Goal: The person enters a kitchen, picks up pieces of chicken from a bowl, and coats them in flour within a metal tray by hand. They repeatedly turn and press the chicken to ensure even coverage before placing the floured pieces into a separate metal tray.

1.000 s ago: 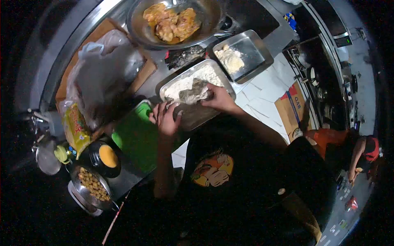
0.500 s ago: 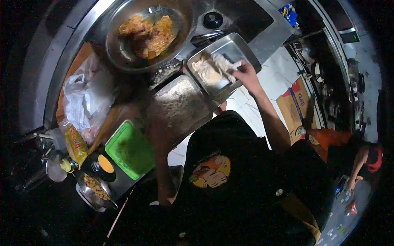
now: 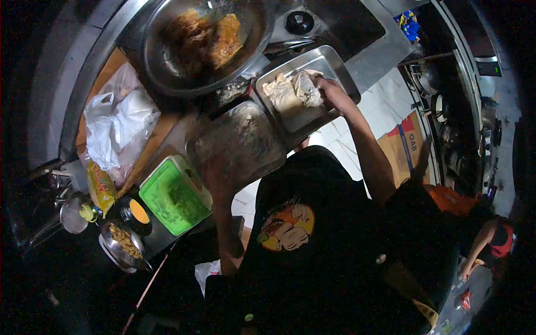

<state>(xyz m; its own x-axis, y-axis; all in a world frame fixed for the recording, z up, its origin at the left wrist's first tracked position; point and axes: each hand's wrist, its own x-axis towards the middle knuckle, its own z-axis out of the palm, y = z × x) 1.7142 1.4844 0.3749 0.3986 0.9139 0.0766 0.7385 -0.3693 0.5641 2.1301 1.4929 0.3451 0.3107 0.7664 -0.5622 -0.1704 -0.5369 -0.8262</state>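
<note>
My right hand (image 3: 334,95) is closed on a flour-coated piece of meat (image 3: 307,88) inside a steel tray (image 3: 330,56). Against it lies another coated piece (image 3: 283,96). My left hand (image 3: 219,170) is in deep shadow at the near left side of a shallow tray of flour (image 3: 244,120); its fingers are hard to make out. Beyond the trays, a large steel bowl (image 3: 254,42) holds orange, marinated meat pieces (image 3: 226,42).
A green-lidded container (image 3: 173,198), white plastic bags (image 3: 120,125), a yellow packet (image 3: 101,188) and a bowl of small brown pieces (image 3: 124,240) stand left. A sink (image 3: 346,25) lies beyond the steel tray. At far right, another person's arm (image 3: 480,248) reaches over a surface.
The coated piece in my right hand now sits lower, against the other piece in the steel tray. The whole view has shifted slightly.
</note>
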